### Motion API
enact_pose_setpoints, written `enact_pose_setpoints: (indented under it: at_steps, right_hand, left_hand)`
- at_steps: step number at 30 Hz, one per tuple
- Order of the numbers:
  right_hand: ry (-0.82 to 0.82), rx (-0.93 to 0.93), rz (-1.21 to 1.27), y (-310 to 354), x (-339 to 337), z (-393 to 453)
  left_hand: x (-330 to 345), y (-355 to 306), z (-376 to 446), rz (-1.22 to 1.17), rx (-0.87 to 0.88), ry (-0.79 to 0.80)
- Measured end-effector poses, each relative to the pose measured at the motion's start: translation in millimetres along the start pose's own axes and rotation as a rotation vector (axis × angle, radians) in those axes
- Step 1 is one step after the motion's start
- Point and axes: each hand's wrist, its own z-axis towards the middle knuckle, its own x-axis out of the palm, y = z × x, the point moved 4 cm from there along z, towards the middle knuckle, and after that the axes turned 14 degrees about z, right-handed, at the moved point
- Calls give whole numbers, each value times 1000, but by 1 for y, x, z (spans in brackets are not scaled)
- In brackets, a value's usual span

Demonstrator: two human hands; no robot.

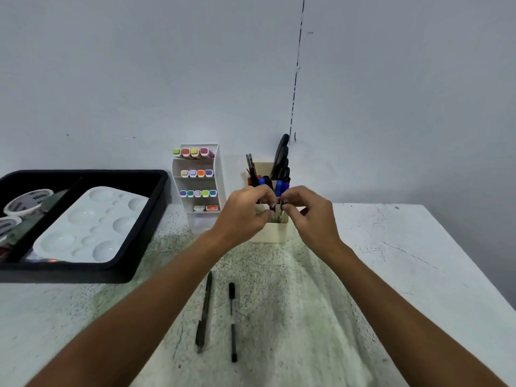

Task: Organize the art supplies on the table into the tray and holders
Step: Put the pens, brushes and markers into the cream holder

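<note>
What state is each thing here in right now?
Black tray: holds a white palette and paint tubs.
Marker rack: shelves filled.
Pen cup: upright, crowded.
Left hand: pinching a pen there.
Right hand: likewise.
Two pens: lying loose on the table.

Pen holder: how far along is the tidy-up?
Done: markers fill the marker rack, paint palette in the black tray. In hand: both hands, left hand and right hand, seat pens in the pen holder. Left: two pens on the table.
</note>
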Motion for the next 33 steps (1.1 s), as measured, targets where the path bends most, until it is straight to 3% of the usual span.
enact_pose_setpoints:
  at_steps: [12,21,33]
  right_hand:
    - [109,97,16,-31,15,-7]
    - [120,149,-60,-42,22,-5]
    - [131,163,-78,-40,24,0]
  left_hand:
    - [16,17,-9,-33,-97,133]
    - [21,36,-19,27,-198,127]
    - [13,32,-11,128,-98,238]
